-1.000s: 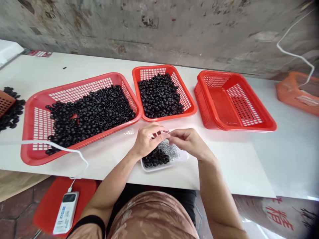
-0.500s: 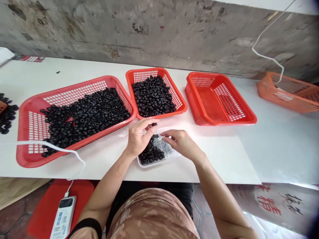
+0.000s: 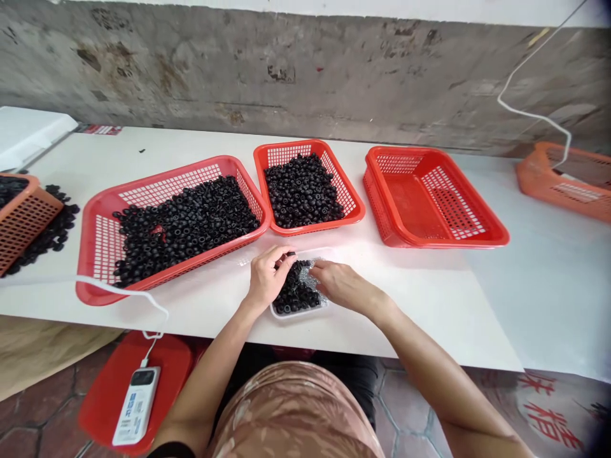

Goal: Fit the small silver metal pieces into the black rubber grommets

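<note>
A shallow white tray lies on the table right in front of me, holding a heap of black rubber rings and a patch of small silver metal pieces. My left hand sits over the tray's left side, its fingertips pinching what looks like a black ring. Reaching in from the right, my right hand has its fingers on the silver pieces. Nothing shows in its grip.
A large red basket and a smaller one hold many black rings. Stacked red baskets stand to the right. Orange baskets sit at both table ends. A white cable crosses the table to a power bank.
My left hand has dropped from above the tray down to the black heap. My right hand has moved down onto the silver pieces. The view has swung slightly.
</note>
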A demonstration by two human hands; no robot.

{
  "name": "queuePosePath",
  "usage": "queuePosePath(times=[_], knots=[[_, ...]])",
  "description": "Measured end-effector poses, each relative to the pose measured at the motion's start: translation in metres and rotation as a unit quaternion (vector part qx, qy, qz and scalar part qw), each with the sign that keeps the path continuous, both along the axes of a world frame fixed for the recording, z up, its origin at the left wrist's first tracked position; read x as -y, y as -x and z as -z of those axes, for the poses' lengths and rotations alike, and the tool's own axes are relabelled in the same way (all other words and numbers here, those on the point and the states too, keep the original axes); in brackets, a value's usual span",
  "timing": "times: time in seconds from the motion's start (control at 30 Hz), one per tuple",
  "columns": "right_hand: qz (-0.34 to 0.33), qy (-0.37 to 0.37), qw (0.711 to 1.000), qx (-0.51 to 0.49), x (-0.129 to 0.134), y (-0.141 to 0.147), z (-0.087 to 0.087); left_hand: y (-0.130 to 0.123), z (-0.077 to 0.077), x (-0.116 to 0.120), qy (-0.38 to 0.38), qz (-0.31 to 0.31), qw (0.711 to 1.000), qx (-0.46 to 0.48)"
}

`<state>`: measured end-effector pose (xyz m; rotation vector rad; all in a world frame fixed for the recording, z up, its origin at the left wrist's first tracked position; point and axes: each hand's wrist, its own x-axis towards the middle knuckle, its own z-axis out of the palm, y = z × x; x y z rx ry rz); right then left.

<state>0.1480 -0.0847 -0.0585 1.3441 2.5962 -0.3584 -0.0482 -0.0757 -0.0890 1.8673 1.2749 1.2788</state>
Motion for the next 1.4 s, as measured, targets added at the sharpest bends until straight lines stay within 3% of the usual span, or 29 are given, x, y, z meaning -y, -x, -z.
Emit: queuePosePath(times=[0.43, 0.67, 0.77, 0.83, 0.93, 1.03, 1.13, 1.27, 1.4], knots=[[-0.011, 0.027, 0.992, -0.121, 0.003, 0.002, 0.011, 0.007, 0.005, -0.01, -0.033, 0.028, 0.996, -0.076], [0.061, 0.034, 0.966, -0.249, -0.002, -0.004, 0.017, 0.012, 0.001, -0.017, -0.017, 0.057, 0.996, -0.072], [0.135, 0.07, 0.916, -0.372, -0.004, -0.011, 0.014, 0.009, -0.009, -0.022, 0.011, 0.108, 0.992, -0.063], [0.178, 0.13, 0.848, -0.481, -0.005, -0.015, 0.01, 0.006, -0.018, -0.026, 0.038, 0.147, 0.987, -0.047], [0.188, 0.224, 0.744, -0.601, -0.009, -0.019, 0.003, 0.0, -0.03, -0.032, 0.098, 0.204, 0.974, -0.03], [0.198, 0.29, 0.67, -0.654, -0.015, -0.019, -0.003, -0.005, -0.036, -0.033, 0.118, 0.23, 0.965, -0.038], [0.199, 0.324, 0.65, -0.658, -0.022, -0.017, -0.004, -0.007, -0.037, -0.03, 0.091, 0.215, 0.971, -0.049], [0.197, 0.343, 0.646, -0.653, -0.029, -0.014, 0.002, -0.008, -0.031, -0.026, 0.043, 0.182, 0.98, -0.072], [0.223, 0.31, 0.656, -0.651, -0.03, -0.018, 0.009, -0.009, -0.025, -0.024, 0.023, 0.168, 0.984, -0.053]])
